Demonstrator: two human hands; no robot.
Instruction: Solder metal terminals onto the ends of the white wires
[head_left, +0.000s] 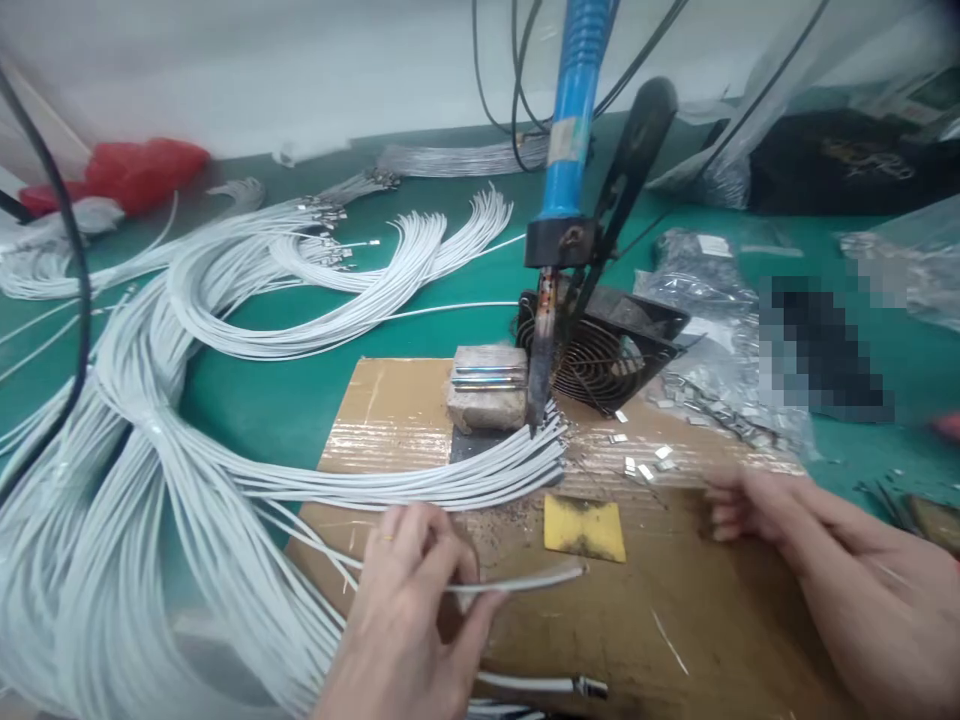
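My left hand pinches a white cable between thumb and fingers, its free end pointing right over the cardboard. At the right, my right hand hovers above the cardboard with its fingers drawn in and blurred; whether they hold anything is hard to make out. A yellow sponge with dark stains lies between the hands. Beyond it, a blue-handled soldering iron hangs tip down in a black clamp, near the ends of a fan of white cables. Small metal connectors are scattered near my right hand.
A cardboard sheet covers part of the green table. On it sits a block with solder-like strips. Behind the iron stands a black fan. Large white cable bundles fill the left. Plastic bags lie at the right.
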